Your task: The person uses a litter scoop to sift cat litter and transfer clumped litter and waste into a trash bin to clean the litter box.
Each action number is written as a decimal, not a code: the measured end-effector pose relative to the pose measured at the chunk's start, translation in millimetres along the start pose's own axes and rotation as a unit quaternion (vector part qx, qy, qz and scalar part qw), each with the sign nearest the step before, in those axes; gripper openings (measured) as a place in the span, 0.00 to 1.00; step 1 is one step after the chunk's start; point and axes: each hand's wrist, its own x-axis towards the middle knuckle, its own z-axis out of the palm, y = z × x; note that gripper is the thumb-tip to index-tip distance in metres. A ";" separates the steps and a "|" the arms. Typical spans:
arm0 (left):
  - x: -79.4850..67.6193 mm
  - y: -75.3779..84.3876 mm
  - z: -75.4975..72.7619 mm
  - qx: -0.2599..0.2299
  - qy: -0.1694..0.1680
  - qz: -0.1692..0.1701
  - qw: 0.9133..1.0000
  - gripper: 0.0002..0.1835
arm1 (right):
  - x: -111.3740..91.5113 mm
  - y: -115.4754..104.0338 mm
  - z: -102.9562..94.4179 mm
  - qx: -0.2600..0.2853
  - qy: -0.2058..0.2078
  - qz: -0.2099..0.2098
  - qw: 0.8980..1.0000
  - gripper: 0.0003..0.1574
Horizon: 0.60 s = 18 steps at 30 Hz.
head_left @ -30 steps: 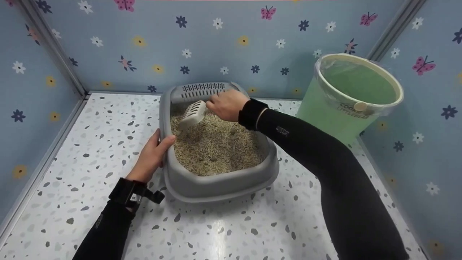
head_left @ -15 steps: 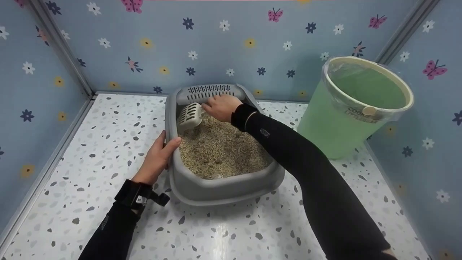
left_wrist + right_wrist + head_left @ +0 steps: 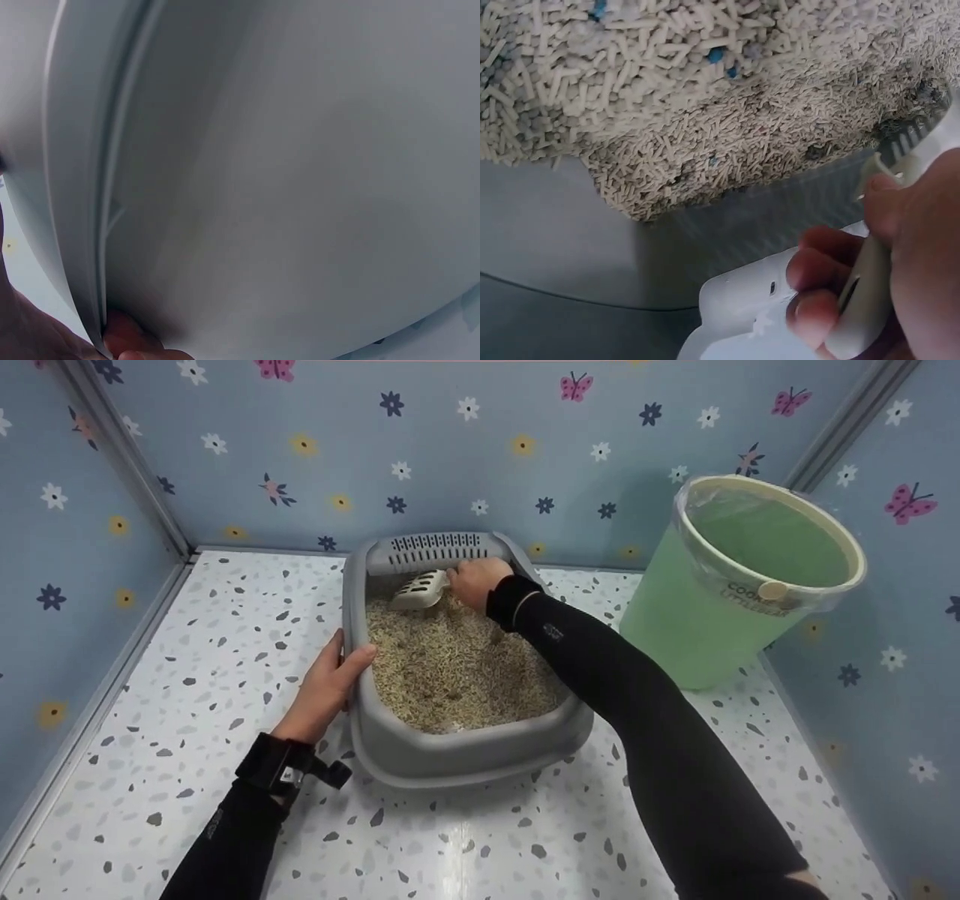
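Observation:
A grey litter box (image 3: 465, 761) full of pellet litter (image 3: 457, 675) stands on the floor. My left hand (image 3: 319, 690) grips its left rim, thumb on top; in the left wrist view my fingertips (image 3: 131, 334) curl under the grey rim (image 3: 79, 180). My right hand (image 3: 480, 581) holds a pale slotted litter scoop (image 3: 420, 590) over the back of the box, its head tilted and pointing left. The right wrist view shows my fingers and thumb round the scoop handle (image 3: 862, 307), beside pale pellets (image 3: 697, 142) with a few blue bits. Whether the scoop head touches litter I cannot tell.
A green bin (image 3: 682, 622) with a clear liner and cream rim stands right of the box. Flower-printed walls (image 3: 247, 435) enclose the back and sides. Speckled white floor (image 3: 210, 660) surrounds the box.
The scoop went left and flatter toward the box's back left, then came back right with its head tilted. My left hand keeps its grip on the rim. The view shifted slightly.

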 end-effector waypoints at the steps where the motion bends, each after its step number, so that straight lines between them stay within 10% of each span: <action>1: -0.1 -0.1 -0.2 0.000 0.001 0.000 1.000 0.55 | -1.2 -0.2 -0.7 -0.002 0.000 0.007 1.000 0.22; 18: 0.0 -0.3 -1.7 -0.002 -0.009 0.001 1.000 0.55 | -19.9 8.3 -11.2 -0.022 -0.064 0.041 0.997 0.29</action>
